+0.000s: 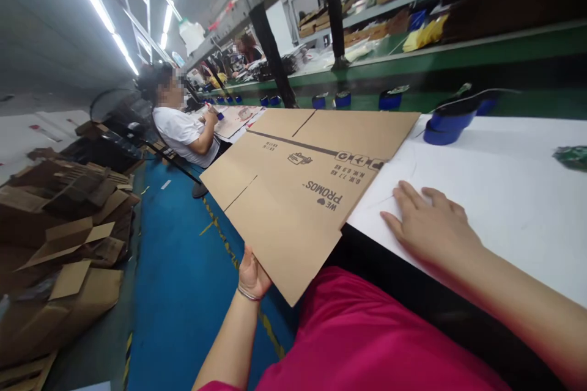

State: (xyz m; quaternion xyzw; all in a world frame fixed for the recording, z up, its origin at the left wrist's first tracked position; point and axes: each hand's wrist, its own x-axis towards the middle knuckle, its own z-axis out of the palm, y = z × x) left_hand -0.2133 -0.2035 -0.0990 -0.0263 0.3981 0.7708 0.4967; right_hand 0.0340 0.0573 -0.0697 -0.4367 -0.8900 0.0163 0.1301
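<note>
Flat carton (279,189) fills the middle of view, running from about 10 o'clock down to 6, far part over the white tabletop (518,208), near part hanging off the table's edge into open air. Print reads upside down to the wearer. Can't tell if it's one blank or several layered

Left hand (255,278) at 7 o'clock has the near-left edge pinched, fingers mostly hidden behind the board. Right hand (433,220), just past 3, lies palm down on the tabletop, fingers spread, gripping nothing, apart from the board

To handle it well, I'd say: keep the left pinch light but full across the board, thumb flat, so the edge doesn't crease. Overhang is long, so support from below rather than squeezing harder. Scored lines look like the weak spots; avoid bending there. Right hand would do more good on the carton's 4 o'clock edge, guiding it square and stopping it swinging

Watch the blue tape roll (447,125) between 2 and 3, just beside the far-right corner, easy to knock. Co-worker in a white shirt (181,128) sits near 10; keep that far corner clear of them
</note>
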